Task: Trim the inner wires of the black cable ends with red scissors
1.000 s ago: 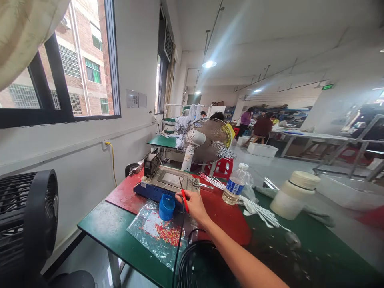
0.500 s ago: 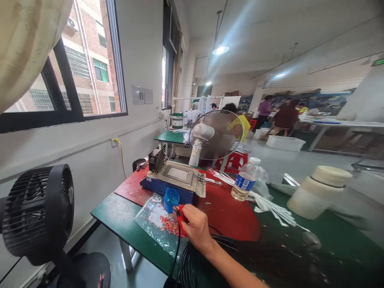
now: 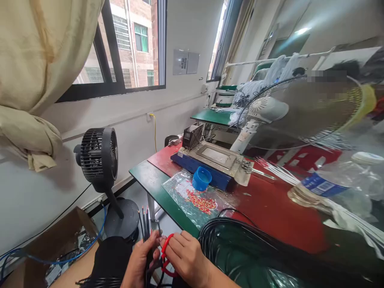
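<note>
My left hand (image 3: 142, 256) is closed round several thin black cables (image 3: 145, 224) whose stripped ends point upward. Right beside it, my right hand (image 3: 187, 256) grips a red-handled tool (image 3: 167, 250); its working end is hidden between the hands. Both hands are low in the view, close together, in front of the table edge. A coil of black cable (image 3: 216, 236) lies on the table to their right. Beyond them, small red and yellow bits (image 3: 201, 201) are scattered on a clear plastic bag (image 3: 180, 188), with a blue cup (image 3: 202, 179) at its far side.
A blue-based machine (image 3: 207, 170) with a metal top stands on the red mat (image 3: 270, 204). To the right are a bottle (image 3: 322, 186) and white cables (image 3: 279, 170). A black fan (image 3: 100, 160) stands left, above an open cardboard box (image 3: 39, 260). A larger fan (image 3: 267, 110) is behind.
The view has swung left and down. My right hand has moved from beside the blue cup back to the table's near edge. My left hand, holding cables, has come into view.
</note>
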`<action>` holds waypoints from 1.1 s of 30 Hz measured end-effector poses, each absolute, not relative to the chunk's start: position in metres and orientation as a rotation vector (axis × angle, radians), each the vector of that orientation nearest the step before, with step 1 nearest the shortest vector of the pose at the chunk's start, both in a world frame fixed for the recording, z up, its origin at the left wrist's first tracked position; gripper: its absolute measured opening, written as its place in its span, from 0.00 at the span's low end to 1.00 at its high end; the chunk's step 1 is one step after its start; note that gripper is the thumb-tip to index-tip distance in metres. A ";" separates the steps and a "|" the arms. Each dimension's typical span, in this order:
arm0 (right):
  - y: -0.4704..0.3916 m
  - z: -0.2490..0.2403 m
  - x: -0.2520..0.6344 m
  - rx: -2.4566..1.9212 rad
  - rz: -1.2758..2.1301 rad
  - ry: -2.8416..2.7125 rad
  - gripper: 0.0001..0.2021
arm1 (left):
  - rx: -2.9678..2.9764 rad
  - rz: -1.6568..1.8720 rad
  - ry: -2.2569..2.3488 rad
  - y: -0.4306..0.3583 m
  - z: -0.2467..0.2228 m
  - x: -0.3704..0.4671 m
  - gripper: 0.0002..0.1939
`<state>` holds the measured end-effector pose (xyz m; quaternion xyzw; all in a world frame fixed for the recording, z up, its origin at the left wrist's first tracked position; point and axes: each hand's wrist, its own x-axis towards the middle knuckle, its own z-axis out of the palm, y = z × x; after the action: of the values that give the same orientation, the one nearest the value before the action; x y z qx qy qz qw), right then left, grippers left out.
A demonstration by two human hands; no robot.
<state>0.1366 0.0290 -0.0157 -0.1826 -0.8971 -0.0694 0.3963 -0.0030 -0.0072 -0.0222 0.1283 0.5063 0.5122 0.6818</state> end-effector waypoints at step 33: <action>0.028 -0.016 0.136 -0.857 2.333 -1.328 0.28 | 0.306 1.264 1.398 -0.015 -0.051 -0.013 0.28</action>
<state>0.1361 0.0284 -0.0164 -0.3002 -0.4652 0.8170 0.1612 -0.0134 -0.0147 -0.0508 0.1307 0.5976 0.5402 0.5779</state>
